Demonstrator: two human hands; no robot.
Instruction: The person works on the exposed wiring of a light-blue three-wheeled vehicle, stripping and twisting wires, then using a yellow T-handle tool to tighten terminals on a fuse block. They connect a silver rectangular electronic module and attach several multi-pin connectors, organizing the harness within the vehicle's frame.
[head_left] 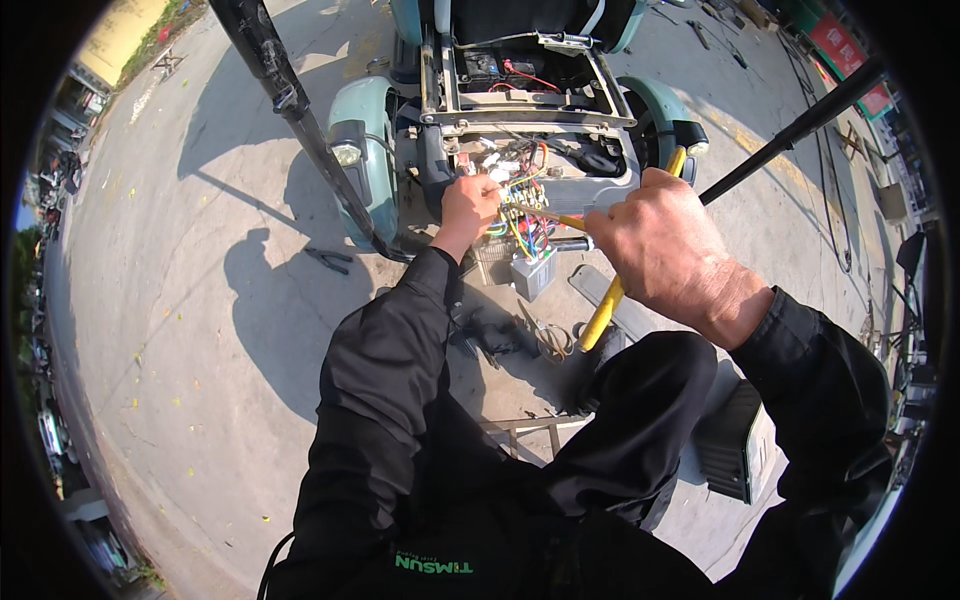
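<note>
My left hand [473, 207] is closed in a pinch among coloured wires and small connectors [525, 200] at the front of a scooter-like vehicle; what its fingertips hold is hidden. My right hand [655, 240] grips a yellow-handled tool [602, 315], and a thin shaft reaches left from that hand to the connectors beside my left fingers. Below the wires sits a silver-grey box [533, 273] with leads running into it. The pale green vehicle [362, 110] has an open frame, with a black battery [483, 68] and red cable in the upper bay.
Black poles [300, 120] slant at both sides. A pair of pliers [328, 262] lies on the concrete at left, a grey plate [590, 285] and coiled cable [553, 340] below the wires. A dark case [722, 450] stands by my right leg. A red-and-green sign [840, 50] is at upper right.
</note>
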